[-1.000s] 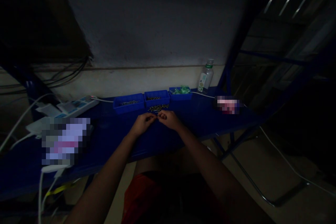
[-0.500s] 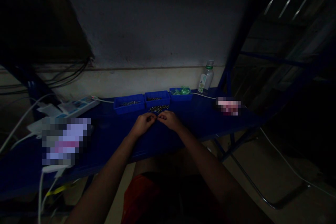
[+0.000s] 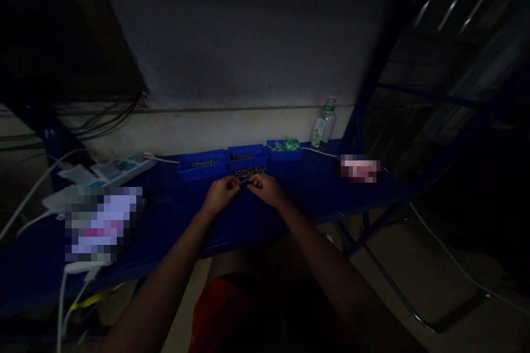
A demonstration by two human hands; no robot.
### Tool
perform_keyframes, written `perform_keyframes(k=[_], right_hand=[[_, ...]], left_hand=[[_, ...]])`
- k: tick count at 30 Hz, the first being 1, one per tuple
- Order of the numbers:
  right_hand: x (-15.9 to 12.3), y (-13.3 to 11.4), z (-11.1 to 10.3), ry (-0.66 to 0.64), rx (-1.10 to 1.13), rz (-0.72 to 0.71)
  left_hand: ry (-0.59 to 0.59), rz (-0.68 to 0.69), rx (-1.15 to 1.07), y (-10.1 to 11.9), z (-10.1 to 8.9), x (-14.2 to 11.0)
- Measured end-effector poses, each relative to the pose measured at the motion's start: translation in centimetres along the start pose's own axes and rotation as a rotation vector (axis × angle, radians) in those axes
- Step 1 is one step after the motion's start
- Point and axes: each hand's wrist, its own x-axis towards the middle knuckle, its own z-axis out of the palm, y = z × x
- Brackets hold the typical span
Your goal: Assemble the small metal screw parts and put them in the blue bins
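Note:
Close together over the front of the blue table, my left hand (image 3: 221, 194) and my right hand (image 3: 268, 190) both have their fingers pinched. A small, thin, light piece (image 3: 243, 182) shows at the left fingertips; it looks like metal. Whatever the right fingertips hold is too small and dark to make out. Just beyond the fingers lies a pile of small, shiny metal parts (image 3: 250, 171). Behind it stand a blue bin with long thin metal pieces (image 3: 202, 165), a blue bin with small brownish parts (image 3: 247, 156) and a blue bin with green clear plastic (image 3: 284, 150).
A clear bottle (image 3: 323, 126) stands against the wall at the back right. To the left, a white power strip (image 3: 124, 170) with cables and a blurred-out object (image 3: 103, 223) lie on the table (image 3: 174, 220). Another blurred object (image 3: 359, 168) sits at the right.
My fingertips were together and have drawn slightly apart; my left hand has shifted a little left. A thin light piece now shows between the hands.

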Motion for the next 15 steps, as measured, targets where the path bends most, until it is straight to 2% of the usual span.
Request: perform_keyframes(k=[3, 7, 11, 15], right_hand=[[0.1, 0.3, 0.1, 0.041, -0.085, 0.067], [0.2, 0.5, 0.3, 0.032, -0.189, 0.094], [0.2, 0.3, 0.3, 0.027, -0.278, 0.103], [0.2, 0.2, 0.4, 0.006, -0.341, 0.081]], left_hand=[[0.12, -0.054, 0.111, 0.1, -1.1, 1.8], [0.219, -0.151, 0.297, 0.5, -2.0, 5.5], [0.177, -0.234, 0.467, 1.0, -1.4, 8.5], [0.13, -0.269, 0.527, 1.5, -0.7, 9.2]])
